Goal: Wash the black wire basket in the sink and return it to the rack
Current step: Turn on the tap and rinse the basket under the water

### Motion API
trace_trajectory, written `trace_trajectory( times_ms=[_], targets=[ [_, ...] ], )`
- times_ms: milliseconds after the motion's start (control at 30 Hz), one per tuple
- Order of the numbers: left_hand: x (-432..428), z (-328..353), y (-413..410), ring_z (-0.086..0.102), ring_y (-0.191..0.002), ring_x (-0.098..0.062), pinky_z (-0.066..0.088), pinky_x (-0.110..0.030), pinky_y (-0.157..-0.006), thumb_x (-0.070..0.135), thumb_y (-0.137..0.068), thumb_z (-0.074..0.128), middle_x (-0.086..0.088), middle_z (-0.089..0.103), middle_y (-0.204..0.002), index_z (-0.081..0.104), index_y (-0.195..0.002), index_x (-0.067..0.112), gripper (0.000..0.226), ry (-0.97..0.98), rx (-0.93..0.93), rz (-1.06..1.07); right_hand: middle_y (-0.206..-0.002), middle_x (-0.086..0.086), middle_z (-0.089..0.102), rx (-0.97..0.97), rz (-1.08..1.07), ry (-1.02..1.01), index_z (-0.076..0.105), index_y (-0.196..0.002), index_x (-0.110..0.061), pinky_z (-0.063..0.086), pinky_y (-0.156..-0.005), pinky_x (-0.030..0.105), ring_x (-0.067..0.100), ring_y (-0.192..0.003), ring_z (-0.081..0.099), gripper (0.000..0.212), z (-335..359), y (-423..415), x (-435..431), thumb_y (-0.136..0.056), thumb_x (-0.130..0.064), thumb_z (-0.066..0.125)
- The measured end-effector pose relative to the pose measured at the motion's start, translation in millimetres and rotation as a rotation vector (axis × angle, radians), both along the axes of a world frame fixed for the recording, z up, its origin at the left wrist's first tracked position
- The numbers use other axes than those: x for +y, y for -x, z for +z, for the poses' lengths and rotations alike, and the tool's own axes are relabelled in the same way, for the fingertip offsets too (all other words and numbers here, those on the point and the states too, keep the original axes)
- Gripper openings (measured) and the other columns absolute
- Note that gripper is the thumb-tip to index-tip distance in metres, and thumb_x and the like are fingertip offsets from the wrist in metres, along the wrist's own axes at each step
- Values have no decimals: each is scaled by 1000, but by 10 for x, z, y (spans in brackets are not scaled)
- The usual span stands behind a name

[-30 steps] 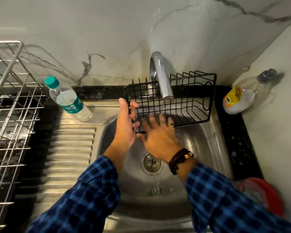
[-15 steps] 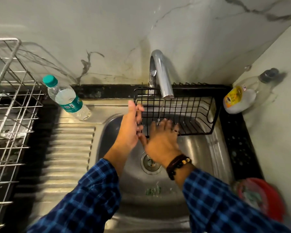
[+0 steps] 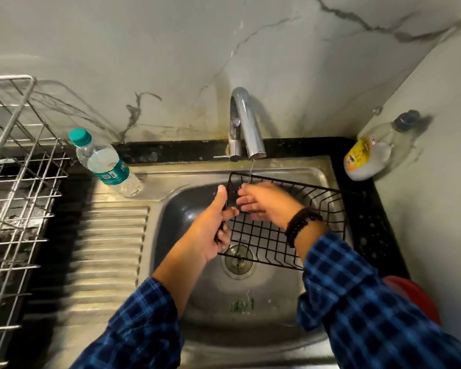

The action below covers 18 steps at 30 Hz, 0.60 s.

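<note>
Left grip [image 3: 210, 230] holds 1 basket [image 3: 267, 238]; right grip [image 3: 264, 201] apparently touches it.

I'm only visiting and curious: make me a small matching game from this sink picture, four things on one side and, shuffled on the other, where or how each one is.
Things:
1. water bottle
2. tap
3. black wire basket
4. silver rack

Places or states:
A. gripped by the left hand over the sink
B. at the far left, beside the draining board
C. running a thin stream of water
D. teal-green cap, by the sink's back left corner

Pairs: 1-D, 2-C, 3-A, 4-B
</note>
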State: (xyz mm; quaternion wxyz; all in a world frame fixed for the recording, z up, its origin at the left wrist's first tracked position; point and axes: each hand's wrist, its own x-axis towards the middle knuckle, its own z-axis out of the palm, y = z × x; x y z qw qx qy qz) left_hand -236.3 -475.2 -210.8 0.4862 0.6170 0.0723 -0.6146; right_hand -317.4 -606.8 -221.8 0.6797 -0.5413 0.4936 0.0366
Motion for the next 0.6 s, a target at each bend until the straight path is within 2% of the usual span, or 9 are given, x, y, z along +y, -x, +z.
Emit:
trace_trajectory(
  times_ms=[67,100,167,233,267,367,400,500,600],
  targets=[
    [13,-43,-36,29,-38,0,26,-12,-33,81,-79,55,11,42,-49,67,-94,15,69,-4,-14,61,-101,3,73,-21,-325,-156,65,-115,-14,52,-71,34,18,-88,66,27,-95,198,-99,-101,-31,50],
    [35,-80,-81,29,-39,0,26,-12,-33,80,-79,56,12,45,-49,65,-90,16,65,0,1,94,-102,6,72,-21,-518,-146,62,-121,-12,52,-68,34,19,-88,66,29,-118,299,-137,-100,-28,50],
    [94,-166,-174,29,-44,-2,27,-12,-32,79,-79,57,9,49,-58,62,-75,16,63,-3,75,149,-93,6,66,83,-689,100,62,-118,-10,46,-59,28,17,-75,61,28,-105,451,-166,-99,-24,48],
    [149,-253,-238,29,-47,-3,28,-13,-32,78,-81,57,6,53,-65,56,-69,16,63,-14,148,184,-82,0,60,248,-424,538,61,-101,-15,38,-52,21,12,-65,55,15,40,464,-89,-98,-24,49],
    [165,-279,-251,30,-48,-3,29,-13,-32,77,-83,56,6,54,-64,54,-72,17,61,-19,175,183,-82,-3,61,243,-241,707,59,-98,-20,37,-52,20,10,-67,57,11,138,440,-25,-99,-26,50],
    [170,-294,-226,30,-54,-3,31,-14,-32,71,-89,55,2,59,-70,49,-63,19,58,-13,229,172,-86,-6,58,259,113,882,58,-94,-24,40,-58,24,10,-74,57,13,277,241,66,-101,-29,49],
    [168,-293,-204,30,-56,-4,31,-14,-32,68,-91,54,1,59,-75,47,-56,20,60,-3,247,164,-86,-4,59,304,241,865,60,-90,-21,46,-63,27,14,-77,58,16,251,148,68,-101,-27,50],
    [165,-284,-140,32,-52,-3,32,-12,-32,62,-96,52,-1,59,-81,46,-50,22,62,17,301,113,-97,7,72,221,544,545,71,-95,-13,57,-83,40,25,-93,68,23,98,-120,76,-99,-25,52],
    [185,-285,-112,33,-47,-2,32,-10,-31,55,-99,52,-4,57,-84,47,-51,20,60,13,325,116,-109,11,72,264,622,452,74,-105,-10,50,-75,29,28,-101,66,27,-42,-189,36,-99,-27,54]
  ],
)
